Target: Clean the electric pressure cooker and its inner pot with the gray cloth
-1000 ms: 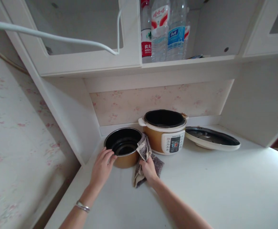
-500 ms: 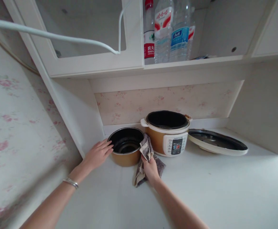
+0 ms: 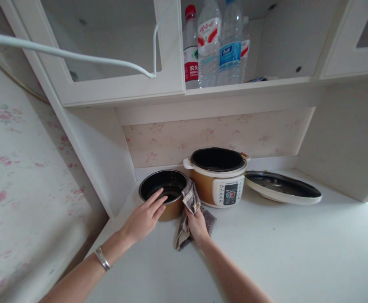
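My L hand (image 3: 144,218) is spread, fingers over the pot (image 3: 168,209) rim; my R hand (image 3: 198,225) grips the cloth (image 3: 190,202), w/ the cooker (image 3: 203,183) just beyond.

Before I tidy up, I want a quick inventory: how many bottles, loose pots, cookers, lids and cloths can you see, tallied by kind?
Bottles: 4 in view
Loose pot: 1
Cooker: 1
Lid: 1
Cloth: 1
Total: 8
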